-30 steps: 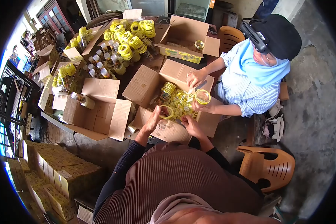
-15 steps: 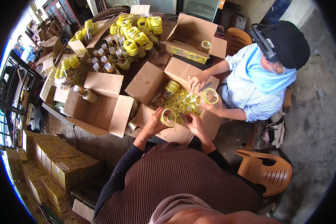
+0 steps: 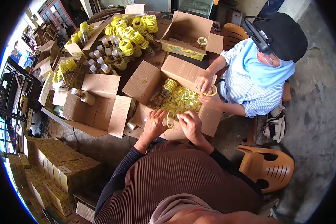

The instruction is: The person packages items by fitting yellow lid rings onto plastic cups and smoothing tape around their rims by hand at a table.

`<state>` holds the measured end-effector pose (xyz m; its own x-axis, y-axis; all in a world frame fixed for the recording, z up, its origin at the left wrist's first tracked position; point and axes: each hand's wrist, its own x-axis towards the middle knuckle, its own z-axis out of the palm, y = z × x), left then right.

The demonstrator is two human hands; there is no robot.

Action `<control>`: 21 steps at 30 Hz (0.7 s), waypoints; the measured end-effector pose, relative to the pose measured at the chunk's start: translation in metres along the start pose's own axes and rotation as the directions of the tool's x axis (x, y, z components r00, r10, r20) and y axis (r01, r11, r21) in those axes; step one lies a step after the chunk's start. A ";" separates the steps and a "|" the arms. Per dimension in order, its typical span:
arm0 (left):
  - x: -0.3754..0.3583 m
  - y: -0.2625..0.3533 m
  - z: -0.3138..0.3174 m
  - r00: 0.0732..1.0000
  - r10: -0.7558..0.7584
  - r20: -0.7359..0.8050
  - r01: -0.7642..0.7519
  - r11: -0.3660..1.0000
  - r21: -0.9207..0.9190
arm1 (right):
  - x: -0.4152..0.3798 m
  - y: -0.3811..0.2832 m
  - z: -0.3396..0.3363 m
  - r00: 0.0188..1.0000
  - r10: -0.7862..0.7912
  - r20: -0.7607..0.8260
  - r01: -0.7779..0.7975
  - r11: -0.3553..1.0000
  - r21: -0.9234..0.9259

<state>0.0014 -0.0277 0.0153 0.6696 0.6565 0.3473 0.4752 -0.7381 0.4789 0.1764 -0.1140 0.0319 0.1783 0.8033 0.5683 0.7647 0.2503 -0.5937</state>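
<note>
Evidently, the left hand [image 3: 155,125] holds the yellow ring [image 3: 170,120], upright and edge-on, between both hands, above the carton's near flap [image 3: 173,133]. Right hand [image 3: 190,125] bent just beside; its grip cannot be confirmed.

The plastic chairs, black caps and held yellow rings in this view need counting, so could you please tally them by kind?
Orange plastic chairs: 2
Black cap: 1
Held yellow rings: 2
Total: 5
</note>
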 end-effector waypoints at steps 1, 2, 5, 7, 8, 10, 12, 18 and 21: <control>0.001 0.001 -0.001 1.000 0.002 0.002 -0.002 1.000 0.000 | 0.000 -0.002 -0.002 0.999 -0.035 0.041 0.037 0.999 -0.031; 0.001 0.003 -0.004 1.000 0.004 0.022 -0.005 1.000 0.022 | 0.001 -0.006 -0.004 0.996 -0.062 0.059 0.065 0.996 -0.057; 0.004 0.007 -0.011 0.999 0.006 0.044 -0.008 0.998 0.061 | 0.002 -0.007 -0.004 0.993 -0.078 0.086 0.083 0.995 -0.060; 0.006 0.008 -0.013 0.999 0.006 0.048 -0.010 0.997 0.077 | 0.002 -0.005 -0.002 0.992 -0.076 0.099 0.083 0.994 -0.066; 0.006 0.008 -0.013 0.999 0.015 0.030 -0.018 0.995 0.102 | 0.002 -0.004 -0.001 0.991 -0.073 0.113 0.082 0.994 -0.075; 0.006 0.009 -0.011 1.000 0.024 0.014 -0.025 0.992 0.126 | 0.001 -0.001 0.001 0.990 -0.072 0.117 0.083 0.992 -0.092; 0.006 0.009 -0.008 1.000 0.016 -0.007 -0.015 0.989 0.146 | 0.000 -0.001 0.002 0.990 -0.072 0.125 0.086 0.990 -0.108; 0.005 0.011 -0.001 0.997 0.078 -0.010 -0.074 0.974 0.216 | -0.006 0.014 0.010 0.989 -0.021 0.147 0.049 0.981 -0.189; 0.006 0.007 0.001 0.997 0.071 0.022 -0.074 0.963 0.260 | -0.004 0.015 0.008 0.995 0.055 0.082 -0.045 0.992 -0.121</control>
<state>0.0096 -0.0296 0.0199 0.7142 0.5989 0.3622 0.5564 -0.7998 0.2253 0.1824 -0.1091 0.0157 0.1687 0.8575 0.4860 0.8253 0.1468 -0.5453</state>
